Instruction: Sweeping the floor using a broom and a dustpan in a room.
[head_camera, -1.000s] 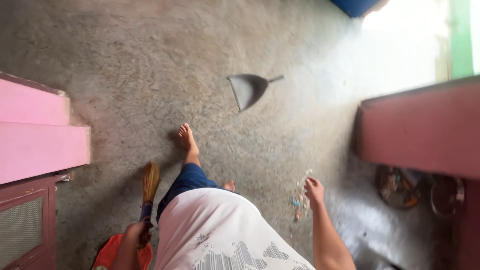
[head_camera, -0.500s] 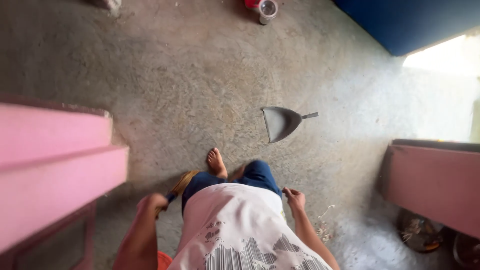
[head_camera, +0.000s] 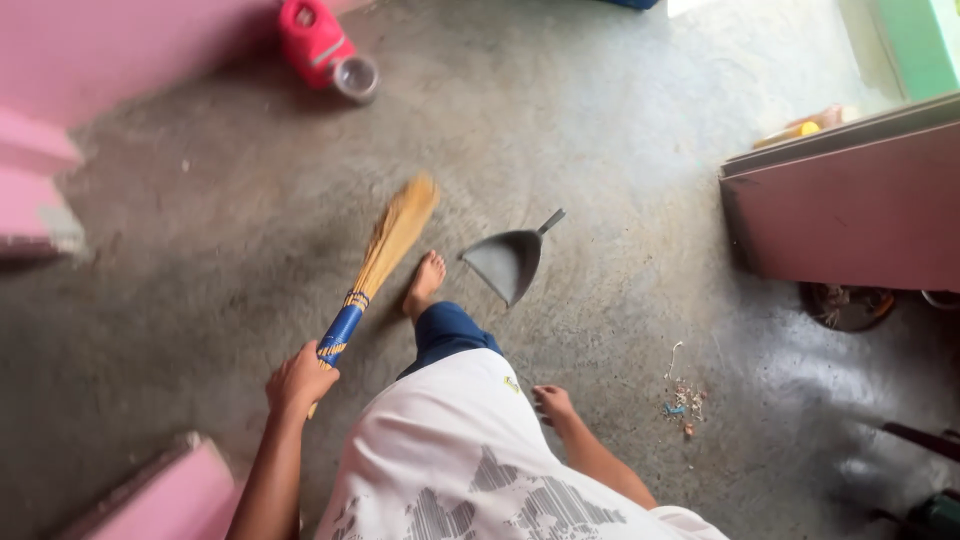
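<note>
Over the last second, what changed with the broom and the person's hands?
The left hand swung the broom from low beside the leg, out forward, so its bristles now point toward the dustpan. The person stepped closer to the dustpan. The right hand stayed empty, and the broom stayed in the left hand's grip. The dustpan still lies on the floor, and the small litter pile is untouched.

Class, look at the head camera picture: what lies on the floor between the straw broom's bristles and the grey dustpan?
The person's bare foot stands between the straw broom and the grey dustpan.
</note>
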